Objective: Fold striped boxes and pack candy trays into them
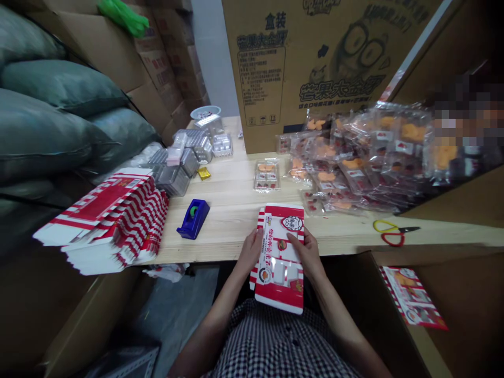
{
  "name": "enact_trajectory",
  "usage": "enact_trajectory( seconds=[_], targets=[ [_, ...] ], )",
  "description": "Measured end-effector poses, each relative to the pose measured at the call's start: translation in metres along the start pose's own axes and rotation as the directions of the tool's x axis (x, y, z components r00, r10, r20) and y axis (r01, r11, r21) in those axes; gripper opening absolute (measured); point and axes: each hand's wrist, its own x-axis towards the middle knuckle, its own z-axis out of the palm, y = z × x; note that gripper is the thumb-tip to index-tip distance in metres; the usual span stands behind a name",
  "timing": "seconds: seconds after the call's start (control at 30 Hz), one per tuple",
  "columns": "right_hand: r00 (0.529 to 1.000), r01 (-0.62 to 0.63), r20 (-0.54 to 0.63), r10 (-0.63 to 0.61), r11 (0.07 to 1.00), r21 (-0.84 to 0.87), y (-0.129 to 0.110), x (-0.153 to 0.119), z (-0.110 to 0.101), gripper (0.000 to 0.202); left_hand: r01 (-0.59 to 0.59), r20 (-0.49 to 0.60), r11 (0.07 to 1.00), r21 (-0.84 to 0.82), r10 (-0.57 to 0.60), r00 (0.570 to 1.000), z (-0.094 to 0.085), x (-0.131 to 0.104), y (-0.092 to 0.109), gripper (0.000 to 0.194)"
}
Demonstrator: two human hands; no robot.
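A red and white printed carton (280, 294) is held between my two hands at the table's front edge, its printed face turned up and its long side pointing toward me. My left hand (252, 251) grips its left side, where a striped side panel shows. On the right side, my right hand (309, 254) is closed round the edge with the thumb on the printed face. Just beyond the carton, a clear packet of orange and dark red sweets (266, 176) lies flat on the table.
Left are stacked flat striped cartons (106, 210), a blue tape dispenser (193, 218) and clear plastic trays (173, 178). Many sweet packets (354, 163) are heaped right, near scissors (394, 231). A finished-looking carton (413, 296) lies in an open cardboard box. A large cardboard box (268, 79) stands behind.
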Motion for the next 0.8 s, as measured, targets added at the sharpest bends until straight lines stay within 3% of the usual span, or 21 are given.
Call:
enact_trajectory(
  seconds=[0.13, 0.27, 0.33, 0.5, 0.63, 0.8],
  targets=[
    [0.985, 0.151, -0.05, -0.163, 0.97, -0.19, 0.005, -0.005, -0.001, 0.052, -0.031, -0.014, 0.971, 0.235, 0.035, 0.999, 0.008, -0.006, -0.004, 0.05],
    [0.972, 0.208, -0.036, -0.23, 0.927, -0.311, 0.005, -0.009, 0.0, 0.065, -0.054, 0.102, 0.989, 0.14, 0.039, 0.994, 0.018, -0.011, -0.007, 0.051],
    [0.97, 0.225, -0.021, -0.244, 0.923, -0.312, 0.004, -0.01, 0.001, 0.069, -0.048, 0.105, 0.993, 0.103, 0.037, 0.994, 0.02, -0.012, -0.008, 0.049],
    [0.986, 0.164, 0.029, -0.162, 0.968, -0.191, -0.001, -0.012, 0.004, 0.073, -0.016, 0.01, 0.998, 0.066, 0.015, 1.0, 0.014, -0.011, -0.007, 0.046],
    [0.993, 0.108, 0.041, -0.106, 0.993, -0.048, -0.003, -0.013, 0.007, 0.074, -0.039, 0.018, 0.999, 0.027, 0.039, 0.999, 0.009, -0.008, -0.003, 0.049],
    [0.965, -0.123, 0.242, 0.104, 0.99, 0.064, -0.013, -0.017, -0.003, 0.069, -0.051, 0.054, 0.999, 0.018, 0.05, 0.997, 0.003, -0.002, -0.002, 0.05]
  ],
)
